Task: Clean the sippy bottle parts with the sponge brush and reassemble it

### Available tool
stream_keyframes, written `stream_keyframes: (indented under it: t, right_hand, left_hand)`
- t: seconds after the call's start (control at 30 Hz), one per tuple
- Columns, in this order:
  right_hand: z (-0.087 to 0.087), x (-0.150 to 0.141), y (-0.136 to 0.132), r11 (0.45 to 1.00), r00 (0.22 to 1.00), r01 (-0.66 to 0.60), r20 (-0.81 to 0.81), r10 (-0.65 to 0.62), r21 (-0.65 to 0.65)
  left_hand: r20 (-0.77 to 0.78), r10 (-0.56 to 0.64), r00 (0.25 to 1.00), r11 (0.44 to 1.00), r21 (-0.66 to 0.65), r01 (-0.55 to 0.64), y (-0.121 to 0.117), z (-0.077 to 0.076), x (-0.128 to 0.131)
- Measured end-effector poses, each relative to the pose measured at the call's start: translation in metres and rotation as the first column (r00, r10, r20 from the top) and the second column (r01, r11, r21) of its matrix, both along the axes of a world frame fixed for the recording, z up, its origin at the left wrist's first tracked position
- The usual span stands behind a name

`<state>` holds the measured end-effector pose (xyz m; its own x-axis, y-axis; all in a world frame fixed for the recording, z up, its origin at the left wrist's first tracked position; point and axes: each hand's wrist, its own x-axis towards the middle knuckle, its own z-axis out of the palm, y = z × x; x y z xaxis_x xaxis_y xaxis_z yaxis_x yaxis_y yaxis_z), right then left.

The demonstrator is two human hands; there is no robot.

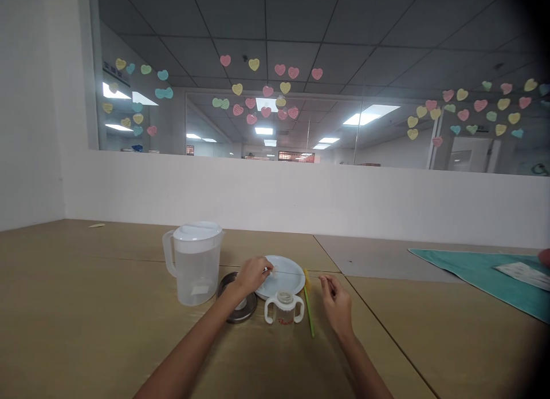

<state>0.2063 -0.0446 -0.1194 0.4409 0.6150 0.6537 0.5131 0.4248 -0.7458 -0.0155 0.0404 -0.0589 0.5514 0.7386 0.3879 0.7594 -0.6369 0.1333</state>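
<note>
Plate [292, 281] — left hand [254, 275] over it

Tan table [107, 330] bears: lidded pitcher [197, 273] | metal dish [249, 309] | plate [292, 277] | 2-handled bottle [285, 314] | green stick [309, 313] | teal cloth [455, 265]

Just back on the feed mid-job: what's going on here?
Someone is working bare-handed at a table. The left hand is over the pale blue plate, fingertips at a small pale piece, too small to make out. The right hand, fingers drawn together, is right of the yellow-and-green brush; whether it holds anything is unclear. The two-handled bottle stands uncapped on the plate's near side. The lidded jug stands left, with the dark round dish between them.
</note>
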Motion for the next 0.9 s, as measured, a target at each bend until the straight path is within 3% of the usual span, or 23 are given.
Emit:
stream_keyframes:
  t: [0.37,0.7,0.9]
  right_hand:
    - [-0.003,-0.003,0.003,0.996,0.993,-0.089,-0.079,0.090,0.014]
    - [-0.006,-0.014,0.003,0.996,0.990,-0.089,0.104,0.091,-0.027]
    - [-0.011,-0.020,0.003,0.992,0.959,-0.116,0.255,0.127,-0.059]
  left_hand:
    - [-0.004,-0.118,0.993,0.993,0.020,0.118,-0.017,-0.007,0.022]
    - [0.101,-0.193,0.976,0.980,0.077,0.185,-0.022,-0.010,0.031]
    - [-0.073,-0.258,0.963,0.953,0.144,0.266,-0.038,-0.003,0.046]
